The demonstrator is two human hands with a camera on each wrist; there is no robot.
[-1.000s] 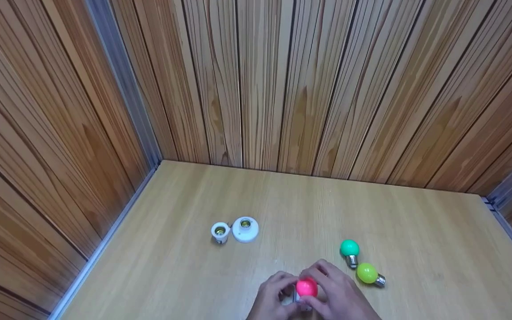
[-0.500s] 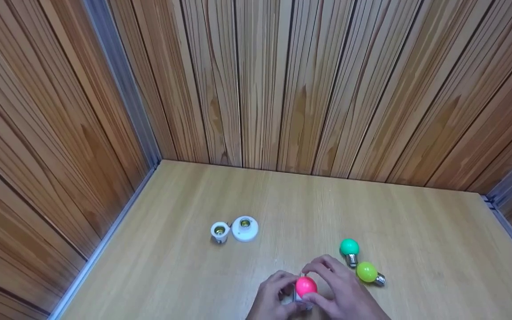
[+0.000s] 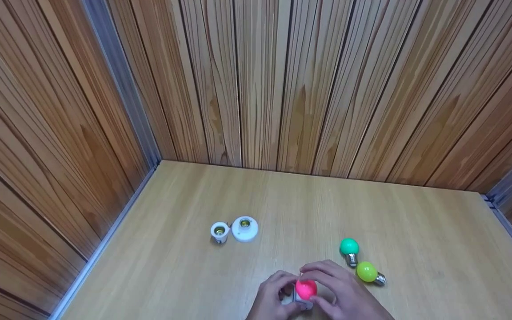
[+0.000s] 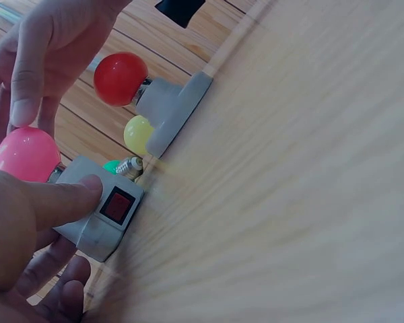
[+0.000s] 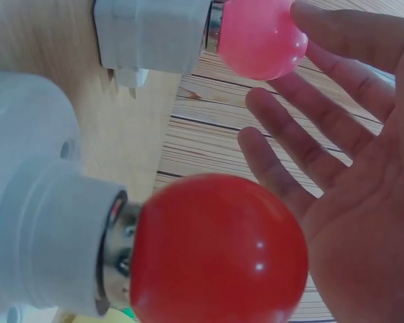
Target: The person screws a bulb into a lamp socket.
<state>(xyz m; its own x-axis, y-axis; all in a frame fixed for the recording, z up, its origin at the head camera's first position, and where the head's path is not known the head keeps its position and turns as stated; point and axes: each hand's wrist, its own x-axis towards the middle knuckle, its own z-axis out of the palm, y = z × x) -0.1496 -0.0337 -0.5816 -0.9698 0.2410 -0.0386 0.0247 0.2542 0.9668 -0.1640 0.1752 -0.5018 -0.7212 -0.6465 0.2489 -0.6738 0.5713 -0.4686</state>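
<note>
Now the glossy round pink bulb point(image 3: 306, 290) is seemingly being screwed in near-side, boxy white plastic socket point(image 4: 94, 232) clamped by the left hand point(image 3: 274, 295), right hand point(image 3: 345, 289) fingers spread, just touching; a firm twist seems needed.

Left hand point(image 4: 13, 229) grips grey socket point(image 4: 97, 232), thumb beside red switch point(image 4: 118, 205). Pink bulb point(image 4: 28, 153) seated in socket. Right hand point(image 4: 50, 57) above, one digit's tip at the bulb. Behind: red bulb point(image 4: 120, 79) in holder point(image 4: 178, 108); yellow bulb point(image 4: 137, 134), green bulb point(image 4: 110, 165) partly hidden.
</note>
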